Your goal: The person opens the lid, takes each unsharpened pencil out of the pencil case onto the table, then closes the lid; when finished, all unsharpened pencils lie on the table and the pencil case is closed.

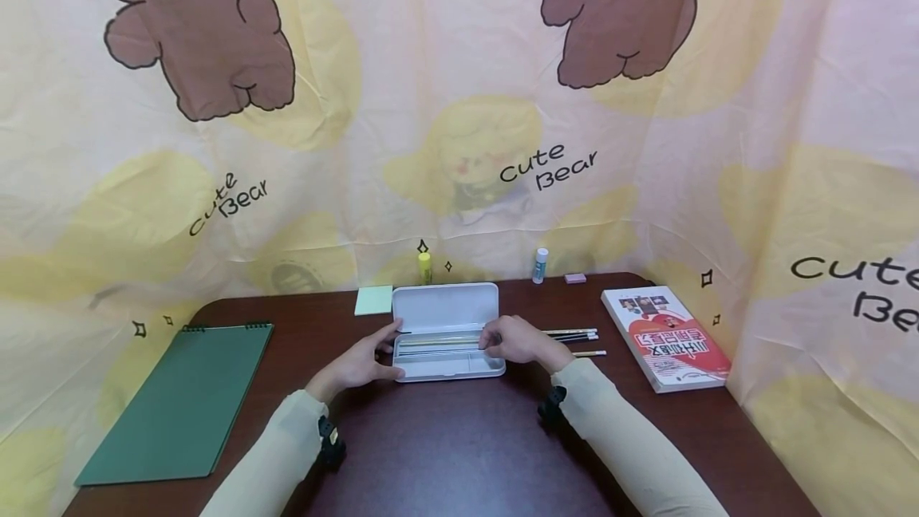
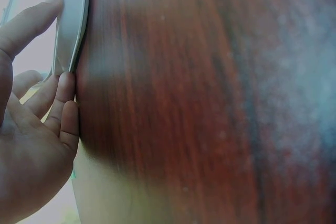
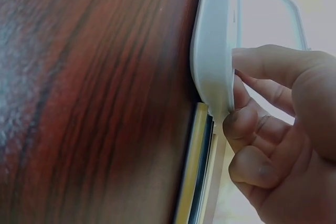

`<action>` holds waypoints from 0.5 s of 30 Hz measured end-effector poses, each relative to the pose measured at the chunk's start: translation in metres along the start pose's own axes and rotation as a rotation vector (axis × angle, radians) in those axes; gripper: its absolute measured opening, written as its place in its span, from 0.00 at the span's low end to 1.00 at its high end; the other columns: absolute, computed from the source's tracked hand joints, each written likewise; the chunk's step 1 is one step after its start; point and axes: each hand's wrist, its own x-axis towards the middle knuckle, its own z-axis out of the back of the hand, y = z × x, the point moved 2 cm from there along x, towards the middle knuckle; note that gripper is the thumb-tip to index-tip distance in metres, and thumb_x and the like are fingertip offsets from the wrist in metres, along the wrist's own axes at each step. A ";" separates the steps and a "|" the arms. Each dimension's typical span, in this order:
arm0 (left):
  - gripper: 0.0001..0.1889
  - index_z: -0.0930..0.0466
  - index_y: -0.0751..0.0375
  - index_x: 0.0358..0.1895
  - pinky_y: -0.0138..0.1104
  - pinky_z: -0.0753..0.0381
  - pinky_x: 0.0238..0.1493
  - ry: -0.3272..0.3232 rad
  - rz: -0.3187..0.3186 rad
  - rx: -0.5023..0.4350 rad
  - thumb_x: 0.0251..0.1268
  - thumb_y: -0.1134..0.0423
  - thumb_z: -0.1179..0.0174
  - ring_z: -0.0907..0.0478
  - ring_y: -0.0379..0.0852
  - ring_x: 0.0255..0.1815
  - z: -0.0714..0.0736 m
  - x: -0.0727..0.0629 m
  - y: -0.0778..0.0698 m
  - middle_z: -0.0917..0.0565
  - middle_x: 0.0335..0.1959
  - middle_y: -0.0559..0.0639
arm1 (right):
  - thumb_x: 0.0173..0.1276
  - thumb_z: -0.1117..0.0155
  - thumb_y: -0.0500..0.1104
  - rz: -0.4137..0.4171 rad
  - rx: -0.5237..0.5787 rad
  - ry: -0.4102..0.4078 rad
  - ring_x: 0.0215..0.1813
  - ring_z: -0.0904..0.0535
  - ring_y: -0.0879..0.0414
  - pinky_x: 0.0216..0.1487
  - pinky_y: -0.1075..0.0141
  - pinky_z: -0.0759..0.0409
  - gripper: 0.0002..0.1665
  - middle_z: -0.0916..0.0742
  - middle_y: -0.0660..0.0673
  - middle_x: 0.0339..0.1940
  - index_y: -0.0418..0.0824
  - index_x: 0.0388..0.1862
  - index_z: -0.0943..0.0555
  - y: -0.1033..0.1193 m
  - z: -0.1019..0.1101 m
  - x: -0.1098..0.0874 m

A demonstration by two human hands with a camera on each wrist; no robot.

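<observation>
A knock from the right hand [image 1: 520,339] could roll the loose pencils [image 1: 580,335]; tilting the case [image 1: 434,367] could drop its lid [image 1: 445,309].
Clock centred on the case, straight ahead of the person: the left hand [image 1: 362,361] grips the nine-o'clock end, thumb near eight, fingers near ten; the right bends over three o'clock, fingers curled, though whether they pinch anything I cannot tell; loose pencils lie beyond, also at three.

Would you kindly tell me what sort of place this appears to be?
Probably a study desk: an open pencil case, a book and a green spiral pad lie on it.
</observation>
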 end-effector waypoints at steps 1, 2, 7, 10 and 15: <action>0.51 0.46 0.41 0.80 0.52 0.32 0.68 0.000 0.000 -0.001 0.53 0.55 0.24 0.28 0.51 0.64 0.000 0.000 0.000 0.28 0.70 0.51 | 0.63 0.30 0.38 -0.003 0.003 0.003 0.34 0.22 0.63 0.40 0.65 0.22 0.06 0.14 0.57 0.30 0.49 0.35 0.12 0.001 0.001 0.000; 0.51 0.46 0.41 0.80 0.52 0.32 0.68 0.000 0.000 0.000 0.53 0.54 0.24 0.28 0.51 0.64 0.000 0.000 0.000 0.28 0.70 0.52 | 0.63 0.30 0.38 -0.009 0.003 0.006 0.34 0.22 0.63 0.40 0.65 0.22 0.05 0.13 0.57 0.29 0.49 0.35 0.12 0.001 0.001 0.000; 0.52 0.46 0.39 0.79 0.53 0.32 0.68 0.000 0.007 0.004 0.53 0.53 0.24 0.28 0.51 0.64 0.001 0.001 0.001 0.28 0.70 0.51 | 0.63 0.30 0.37 -0.024 0.009 0.025 0.34 0.22 0.62 0.41 0.65 0.21 0.05 0.13 0.56 0.30 0.48 0.36 0.12 0.004 0.004 0.001; 0.52 0.46 0.39 0.79 0.53 0.33 0.68 0.004 0.011 0.000 0.53 0.53 0.24 0.28 0.51 0.64 0.001 0.001 0.002 0.28 0.70 0.51 | 0.63 0.30 0.37 -0.027 0.018 0.026 0.34 0.22 0.62 0.41 0.64 0.21 0.05 0.14 0.56 0.30 0.46 0.36 0.13 0.006 0.004 0.001; 0.52 0.46 0.39 0.80 0.53 0.33 0.68 0.004 0.008 -0.007 0.53 0.53 0.24 0.29 0.51 0.64 0.002 0.000 0.001 0.28 0.70 0.52 | 0.63 0.30 0.37 -0.043 0.044 0.016 0.34 0.22 0.61 0.40 0.63 0.22 0.05 0.14 0.56 0.29 0.45 0.37 0.12 0.004 0.004 0.001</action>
